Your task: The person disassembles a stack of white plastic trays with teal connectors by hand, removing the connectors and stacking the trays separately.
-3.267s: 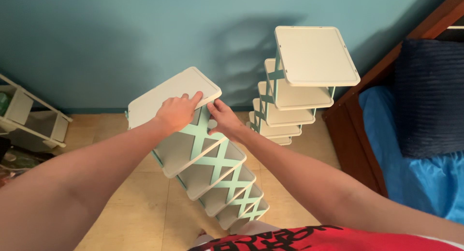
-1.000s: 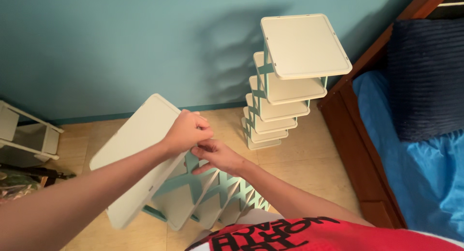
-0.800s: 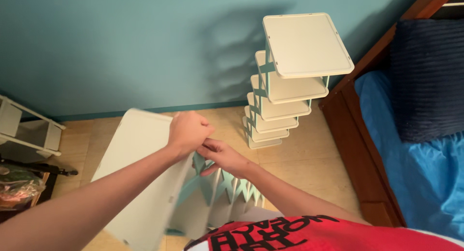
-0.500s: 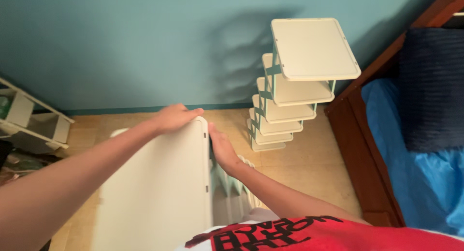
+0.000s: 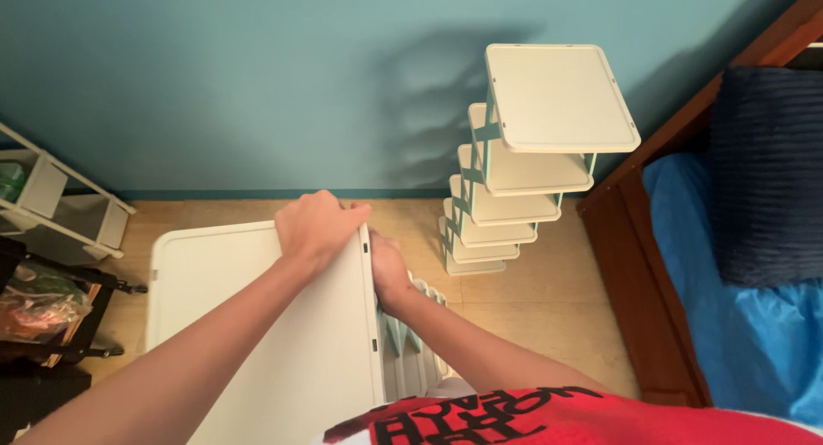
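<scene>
I hold a folding shelf rack with cream shelves and mint cross braces, tipped so its flat cream top panel (image 5: 257, 325) faces me. My left hand (image 5: 315, 226) grips the panel's far right corner from above. My right hand (image 5: 386, 269) presses against the rack's right side, just under that edge. The squeezed-together lower shelves (image 5: 413, 342) show beside my right wrist. Their feet are hidden behind my red shirt.
A second rack (image 5: 523, 153) of the same kind stands upright against the teal wall. A wooden bed frame (image 5: 639, 265) with blue bedding and a dark pillow fills the right. A white shelf unit (image 5: 60, 205) and a black stand with a bag sit at left.
The rack was tilted with its shelves spread out; it has folded up and swung towards me, so the top panel now faces the camera. Both hands stayed at its top right corner.
</scene>
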